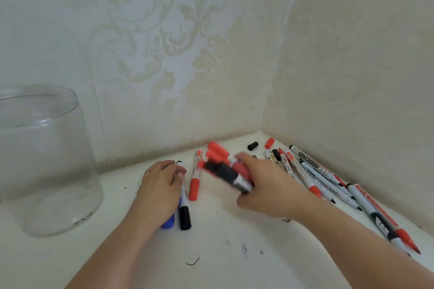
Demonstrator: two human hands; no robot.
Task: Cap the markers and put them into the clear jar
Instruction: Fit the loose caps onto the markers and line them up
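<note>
The right hand (263, 185) had its fingers curled around a bundle of markers (225, 169) with red and black caps, blurred and lifted a little above the white table (211, 253), while the left hand (159, 185) lay on a blue-capped marker (168, 222) and touched a black-capped marker (184, 202) just beside it, though I could not tell if it really gripped them. A red-capped marker (195, 179) lay between the two hands, and the clear jar (44, 159) stood upright and empty at the far left, well apart from them. More uncapped markers (328, 176) lay in a loose pile by the right wall, with a loose black cap (253, 145) and a loose red cap (269, 143) near the corner.
</note>
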